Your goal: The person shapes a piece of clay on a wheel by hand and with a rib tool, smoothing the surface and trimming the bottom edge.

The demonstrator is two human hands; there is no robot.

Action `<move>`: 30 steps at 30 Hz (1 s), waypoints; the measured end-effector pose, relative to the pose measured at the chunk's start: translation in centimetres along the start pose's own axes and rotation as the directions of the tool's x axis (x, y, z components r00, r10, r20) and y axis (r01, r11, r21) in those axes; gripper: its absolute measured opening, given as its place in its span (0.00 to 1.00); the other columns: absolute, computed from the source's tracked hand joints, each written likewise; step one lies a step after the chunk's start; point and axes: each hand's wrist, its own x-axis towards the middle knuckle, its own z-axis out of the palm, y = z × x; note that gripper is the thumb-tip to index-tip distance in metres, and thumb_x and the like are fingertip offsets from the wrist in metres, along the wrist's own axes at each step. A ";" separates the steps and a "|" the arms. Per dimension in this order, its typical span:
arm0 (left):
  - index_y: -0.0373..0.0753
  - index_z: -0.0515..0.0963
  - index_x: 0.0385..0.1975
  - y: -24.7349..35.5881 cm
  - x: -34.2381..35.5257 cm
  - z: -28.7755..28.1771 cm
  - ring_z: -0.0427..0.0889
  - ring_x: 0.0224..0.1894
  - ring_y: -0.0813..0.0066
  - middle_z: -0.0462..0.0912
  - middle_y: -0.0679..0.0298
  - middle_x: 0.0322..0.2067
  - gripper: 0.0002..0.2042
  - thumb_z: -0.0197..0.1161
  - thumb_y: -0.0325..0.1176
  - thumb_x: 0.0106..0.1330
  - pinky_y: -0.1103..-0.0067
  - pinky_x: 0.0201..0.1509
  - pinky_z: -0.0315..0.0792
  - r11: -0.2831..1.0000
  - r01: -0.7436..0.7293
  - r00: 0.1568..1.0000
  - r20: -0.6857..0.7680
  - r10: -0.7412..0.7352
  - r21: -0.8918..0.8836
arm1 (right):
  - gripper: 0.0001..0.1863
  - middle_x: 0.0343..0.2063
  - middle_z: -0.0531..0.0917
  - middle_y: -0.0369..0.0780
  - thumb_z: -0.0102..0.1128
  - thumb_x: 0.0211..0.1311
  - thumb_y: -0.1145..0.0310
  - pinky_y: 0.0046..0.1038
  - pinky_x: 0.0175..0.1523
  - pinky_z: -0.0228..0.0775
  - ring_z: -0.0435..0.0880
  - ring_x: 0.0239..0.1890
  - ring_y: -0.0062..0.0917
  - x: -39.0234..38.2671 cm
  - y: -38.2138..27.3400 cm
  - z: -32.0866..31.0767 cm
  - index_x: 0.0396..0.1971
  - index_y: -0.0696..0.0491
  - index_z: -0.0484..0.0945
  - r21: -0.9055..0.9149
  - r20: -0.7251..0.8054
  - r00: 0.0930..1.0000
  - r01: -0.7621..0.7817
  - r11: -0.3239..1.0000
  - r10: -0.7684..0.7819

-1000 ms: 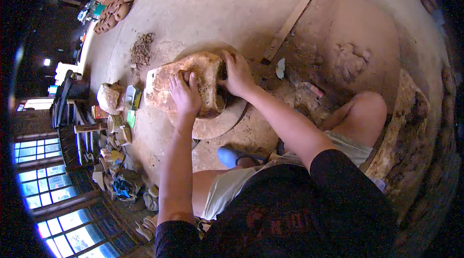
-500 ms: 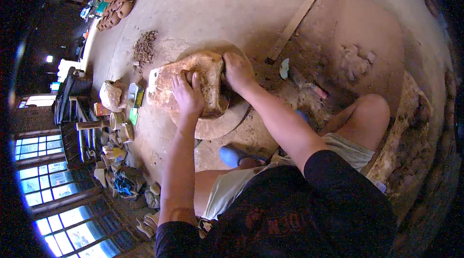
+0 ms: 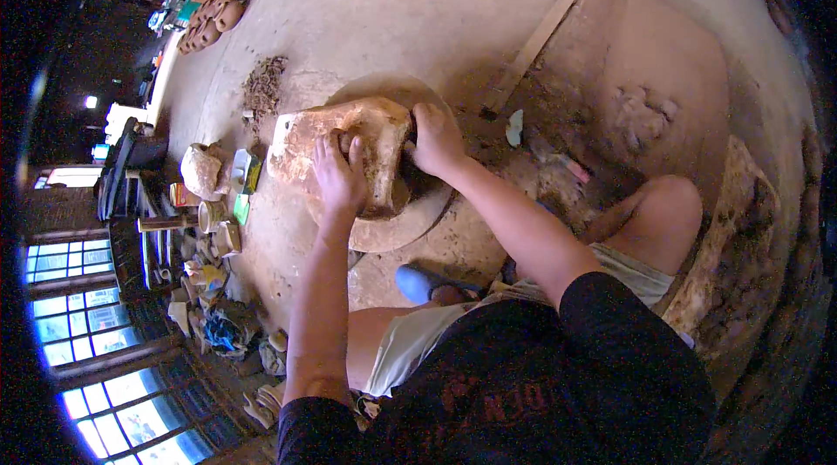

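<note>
Here's the chunky tan-and-white block [image 3: 379, 151], sitting on a round slab [image 3: 384, 237] low on the floor [image 3: 366, 38], right in front of the person. Left hand [image 3: 338, 176] on top of it, fingers bent against the surface; whether they grip, I can't tell. Over at the block's right end, the right hand [image 3: 438, 142] is at the edge, fingers curled and partly hidden, so no telling how firm that hold is.

Beyond the slab, a patch of dark crumbs [image 3: 263, 86] lies on the far left, and a pale lump [image 3: 201, 170] sits nearer the left wall. Off to the right, a long wooden strip [image 3: 545, 38] slants across the floor, a small pale shard [image 3: 514, 128] near its lower end. Down below, a blue shoe [image 3: 415, 282]!
</note>
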 end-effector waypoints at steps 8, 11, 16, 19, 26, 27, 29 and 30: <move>0.30 0.75 0.54 -1.5 -0.5 -0.1 0.74 0.56 0.42 0.77 0.43 0.50 0.22 0.60 0.43 0.73 0.56 0.63 0.66 0.999 -0.040 0.998 -0.050 0.040 -0.012 | 0.23 0.44 0.81 0.54 0.69 0.51 0.68 0.48 0.56 0.75 0.81 0.51 0.52 0.8 -1.3 -5.4 0.46 0.61 0.74 0.106 0.341 0.940 -0.020 0.994 -0.017; 0.30 0.75 0.54 -2.0 -0.7 -0.4 0.74 0.56 0.42 0.77 0.43 0.50 0.22 0.59 0.45 0.73 0.56 0.63 0.66 0.998 -0.034 0.997 -0.070 0.037 0.050 | 0.24 0.44 0.82 0.53 0.66 0.52 0.68 0.48 0.54 0.77 0.83 0.50 0.50 -0.4 -2.0 -7.0 0.48 0.62 0.75 -0.077 0.484 0.872 0.130 0.989 -0.077; 0.30 0.75 0.54 0.2 0.2 0.8 0.73 0.56 0.43 0.77 0.44 0.50 0.22 0.59 0.45 0.73 0.56 0.63 0.65 0.998 -0.042 0.999 -0.021 0.043 0.045 | 0.21 0.39 0.84 0.52 0.55 0.58 0.73 0.48 0.50 0.79 0.85 0.47 0.46 -2.1 0.6 -3.2 0.52 0.59 0.78 -0.338 0.477 0.873 0.293 0.895 -0.106; 0.30 0.74 0.55 -0.3 0.1 0.9 0.73 0.56 0.43 0.77 0.44 0.50 0.22 0.59 0.45 0.73 0.56 0.63 0.65 0.994 -0.052 0.996 -0.061 0.058 0.095 | 0.18 0.36 0.86 0.53 0.51 0.58 0.76 0.48 0.48 0.80 0.87 0.44 0.46 -3.6 -0.9 -2.4 0.48 0.59 0.82 -0.400 0.642 0.764 0.265 0.877 0.062; 0.31 0.74 0.54 -0.9 -0.5 0.0 0.74 0.54 0.43 0.77 0.45 0.48 0.22 0.60 0.45 0.73 0.56 0.62 0.65 0.997 -0.062 0.996 -0.056 0.065 0.049 | 0.21 0.39 0.86 0.58 0.65 0.57 0.62 0.48 0.53 0.78 0.86 0.46 0.53 -2.9 -4.0 -5.7 0.45 0.63 0.79 -0.012 0.695 0.695 -0.244 0.970 0.184; 0.31 0.74 0.53 -1.3 -0.7 -0.1 0.74 0.54 0.44 0.77 0.46 0.48 0.22 0.60 0.45 0.73 0.56 0.62 0.65 0.996 -0.075 0.994 -0.079 0.078 0.044 | 0.23 0.42 0.85 0.58 0.65 0.58 0.62 0.48 0.54 0.77 0.85 0.46 0.54 -1.5 -4.4 -7.0 0.47 0.63 0.77 0.054 0.601 0.786 -0.220 0.974 0.144; 0.31 0.74 0.52 -0.1 -0.2 0.8 0.74 0.54 0.44 0.77 0.46 0.47 0.21 0.59 0.45 0.73 0.56 0.61 0.65 0.993 -0.119 0.988 -0.094 0.119 0.011 | 0.22 0.41 0.85 0.59 0.65 0.57 0.63 0.49 0.54 0.77 0.85 0.47 0.54 -0.1 -2.0 -6.7 0.47 0.63 0.77 0.022 0.525 0.844 -0.137 0.990 0.105; 0.31 0.74 0.53 -0.4 -0.2 0.7 0.74 0.54 0.44 0.76 0.46 0.47 0.22 0.59 0.46 0.74 0.56 0.61 0.65 0.995 -0.094 0.994 -0.060 0.095 0.031 | 0.19 0.38 0.85 0.58 0.63 0.58 0.65 0.50 0.50 0.78 0.86 0.42 0.54 0.3 -2.6 -6.5 0.45 0.62 0.76 0.016 0.537 0.835 -0.147 0.989 0.116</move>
